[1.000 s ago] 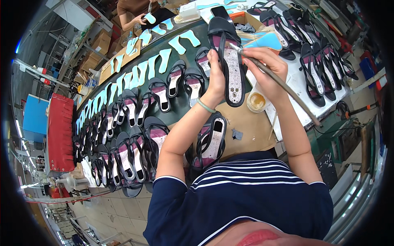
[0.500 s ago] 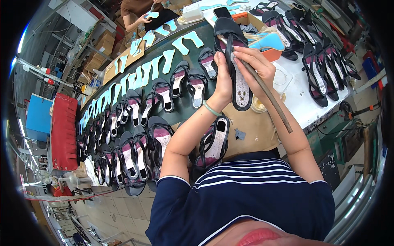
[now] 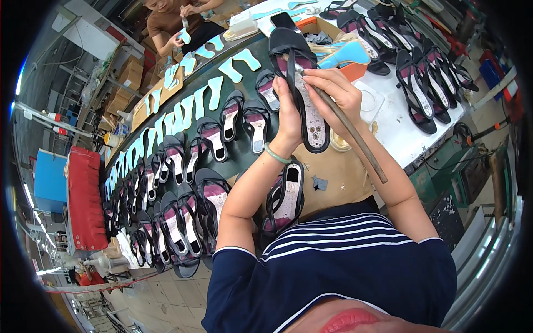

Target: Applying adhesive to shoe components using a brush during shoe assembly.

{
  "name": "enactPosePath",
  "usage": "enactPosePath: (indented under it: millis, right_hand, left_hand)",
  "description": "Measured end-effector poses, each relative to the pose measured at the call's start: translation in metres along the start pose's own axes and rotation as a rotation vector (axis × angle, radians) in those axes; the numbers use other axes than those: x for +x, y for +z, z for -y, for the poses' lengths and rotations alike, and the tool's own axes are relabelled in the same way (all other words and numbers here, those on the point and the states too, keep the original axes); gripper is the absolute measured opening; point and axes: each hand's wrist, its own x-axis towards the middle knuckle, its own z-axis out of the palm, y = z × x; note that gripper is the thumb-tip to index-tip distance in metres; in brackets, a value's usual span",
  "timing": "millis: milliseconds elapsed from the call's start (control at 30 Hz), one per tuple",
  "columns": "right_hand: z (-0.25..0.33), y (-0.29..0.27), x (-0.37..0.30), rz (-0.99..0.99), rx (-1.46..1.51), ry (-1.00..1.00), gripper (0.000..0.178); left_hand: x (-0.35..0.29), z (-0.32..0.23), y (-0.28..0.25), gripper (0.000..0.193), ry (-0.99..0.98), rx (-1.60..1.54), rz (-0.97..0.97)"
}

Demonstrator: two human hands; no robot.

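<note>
My left hand (image 3: 288, 117) is closed around the side of a black sandal (image 3: 315, 119), raised over the bench with its toe pointing away. Its insole is pale with purple toward the toe, and a black strap runs along it. In my right hand (image 3: 337, 93) is a long-handled brush (image 3: 363, 147), pinched near its working end. The brush's tan tip reaches under the straps at the front of the sandal. Just below my hands, another black sandal (image 3: 287, 191) lies near my body on brown paper (image 3: 338, 180).
Rows of black sandals (image 3: 211, 139) and pale-blue insoles (image 3: 214, 93) cover the dark green bench to the left. At right, more sandals (image 3: 413, 91) stand on a white surface. An orange box (image 3: 355, 73) and a phone (image 3: 284, 21) lie beyond my hands. Across the bench a person (image 3: 166, 25) handles an insole.
The sandal, brush and both hands sit slightly further left in view, as does most of the bench. The brush tip stays at the toe straps. The person opposite shows more fully.
</note>
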Motion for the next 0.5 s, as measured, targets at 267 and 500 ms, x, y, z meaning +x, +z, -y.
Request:
enactPosePath:
  millis: [267,500]
  right_hand:
    - [-0.0035,-0.0090,-0.0067,0.000,-0.051,0.050,0.018]
    - [-0.0027,-0.0110,-0.0089,-0.018,-0.090,0.056,0.017]
  left_hand:
    - [-0.0008,-0.0038,0.0056,0.047,0.006,0.025,-0.027]
    - [-0.0026,-0.0069,0.0093,0.039,0.051,0.034,-0.012]
